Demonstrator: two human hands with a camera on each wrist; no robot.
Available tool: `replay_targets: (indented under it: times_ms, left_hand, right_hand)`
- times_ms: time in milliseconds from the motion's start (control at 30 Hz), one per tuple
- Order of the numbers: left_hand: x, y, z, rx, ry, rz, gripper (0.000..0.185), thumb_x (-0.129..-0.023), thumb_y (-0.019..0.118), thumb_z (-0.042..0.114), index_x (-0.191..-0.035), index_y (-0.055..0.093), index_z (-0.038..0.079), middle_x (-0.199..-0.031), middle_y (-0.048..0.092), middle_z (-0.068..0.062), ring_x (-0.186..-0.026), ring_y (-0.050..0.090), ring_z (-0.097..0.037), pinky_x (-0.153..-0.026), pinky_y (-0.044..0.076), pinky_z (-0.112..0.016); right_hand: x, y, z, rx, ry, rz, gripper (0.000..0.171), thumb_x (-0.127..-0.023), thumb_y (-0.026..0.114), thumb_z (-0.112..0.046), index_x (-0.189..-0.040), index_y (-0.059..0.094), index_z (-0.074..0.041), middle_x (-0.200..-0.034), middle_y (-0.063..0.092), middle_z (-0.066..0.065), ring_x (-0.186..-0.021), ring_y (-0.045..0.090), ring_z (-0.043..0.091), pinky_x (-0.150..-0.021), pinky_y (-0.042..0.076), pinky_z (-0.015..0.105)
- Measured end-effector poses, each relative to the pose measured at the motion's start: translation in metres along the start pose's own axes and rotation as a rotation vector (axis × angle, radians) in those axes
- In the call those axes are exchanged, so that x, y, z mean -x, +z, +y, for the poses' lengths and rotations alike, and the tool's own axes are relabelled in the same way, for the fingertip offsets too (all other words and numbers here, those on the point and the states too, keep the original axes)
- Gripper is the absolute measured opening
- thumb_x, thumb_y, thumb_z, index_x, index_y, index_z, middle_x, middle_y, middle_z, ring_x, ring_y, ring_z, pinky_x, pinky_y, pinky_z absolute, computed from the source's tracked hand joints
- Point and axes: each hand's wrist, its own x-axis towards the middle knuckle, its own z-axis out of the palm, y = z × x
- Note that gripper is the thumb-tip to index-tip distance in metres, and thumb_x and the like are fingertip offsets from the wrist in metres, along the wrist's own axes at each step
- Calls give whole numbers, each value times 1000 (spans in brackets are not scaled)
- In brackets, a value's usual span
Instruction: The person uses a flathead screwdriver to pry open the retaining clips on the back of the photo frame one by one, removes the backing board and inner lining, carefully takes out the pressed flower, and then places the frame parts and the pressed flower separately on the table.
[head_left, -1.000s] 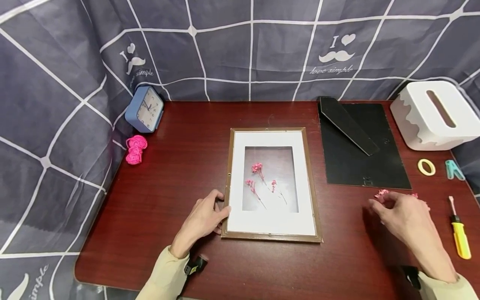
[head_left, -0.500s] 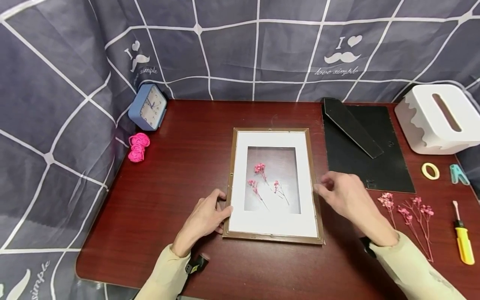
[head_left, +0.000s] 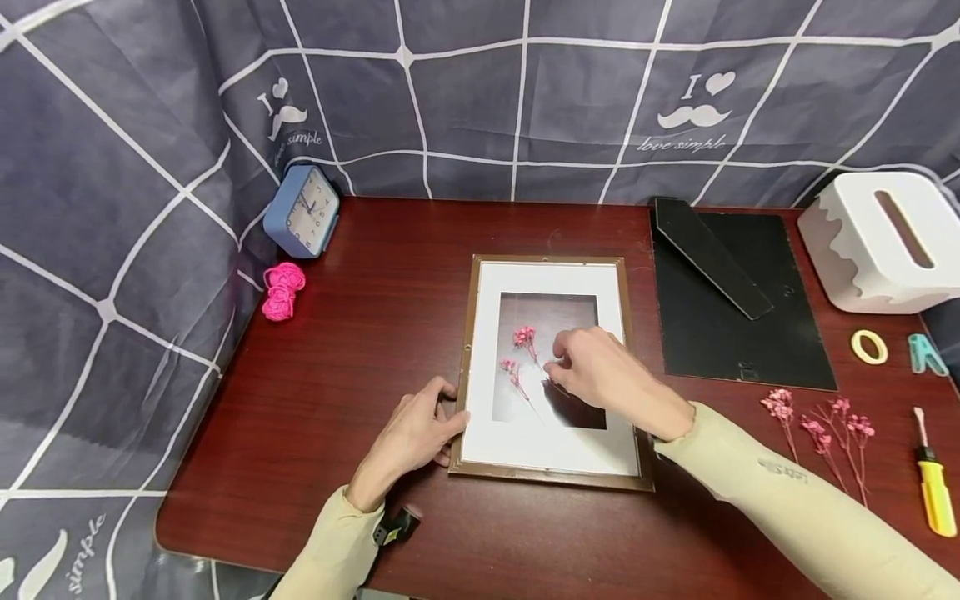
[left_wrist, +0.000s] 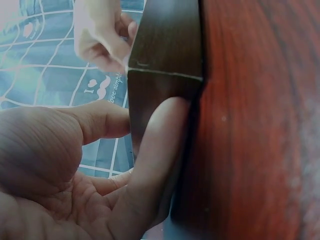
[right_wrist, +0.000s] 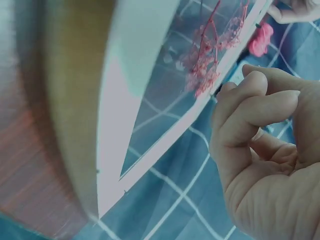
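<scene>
A brown picture frame (head_left: 639,433) with a white mat (head_left: 555,450) lies on the table. Two pink dried-flower sprigs, one upper (head_left: 525,337) and one lower left (head_left: 513,371), show in its window. My left hand (head_left: 412,429) grips the frame's left edge; the left wrist view shows its fingers against the brown side (left_wrist: 165,40). Over the window is my right hand (head_left: 600,367), fingers bent, its tips where a third sprig lies largely hidden. In the right wrist view, pink flowers (right_wrist: 205,70) show beyond the curled fingers; whether a stem is pinched cannot be told.
Right of the frame lie a black backing board (head_left: 750,333) with its stand, loose pink sprigs (head_left: 843,425) and a yellow screwdriver (head_left: 936,496). Behind are a tissue box (head_left: 847,250), yellow ring (head_left: 870,347) and teal clip (head_left: 926,356). A clock (head_left: 303,212) and pink yarn (head_left: 283,290) stand left.
My right hand has moved left from the loose sprigs at the right to above the frame's window. My left hand stays on the frame's left edge. The head view has shifted slightly.
</scene>
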Motion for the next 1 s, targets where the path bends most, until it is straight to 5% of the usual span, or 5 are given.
replay_targets:
  times_ms: [167,500,767,867,1000]
  left_hand:
    - [0,0,2,11,-12,4,36,-103,71,20,-134,62,4,-75,65,-6,-48,69,-13,-54,61,-30]
    - [0,0,2,4,-14,10,36,-103,72,21,-134,62,5,-74,66,-5,-47,68,-12,-56,60,-28]
    - [0,0,2,1,-11,17,36,-102,73,20,-133,62,5,-73,66,-4,-46,68,-10,-57,60,-28]
    - [0,1,2,-3,-5,23,36,-101,73,19,-132,62,4,-73,66,-4,-45,67,-9,-57,60,-28]
    - [0,1,2,-6,1,26,36,-101,73,19,-132,62,4,-73,66,-3,-45,67,-9,-56,60,-28]
  right_hand:
    - [-19,7,-6,28,-17,-36,42,-98,76,-15,-64,50,-15,-63,36,-7,-60,35,10,-54,29,24]
    - [-41,25,7,22,-20,-76,44,-91,70,-8,-55,48,-21,-56,32,-9,-57,35,9,-50,32,25]
    - [-42,13,-8,19,87,-139,17,-96,71,-8,-85,83,-4,-83,80,7,-72,59,14,-67,54,30]
    - [-42,12,-10,-18,126,-158,16,-100,72,-12,-99,85,-2,-100,84,11,-81,68,16,-78,62,35]
    - [-39,9,-10,-74,116,-132,18,-100,72,-13,-92,84,-3,-94,83,10,-78,68,17,-74,61,33]
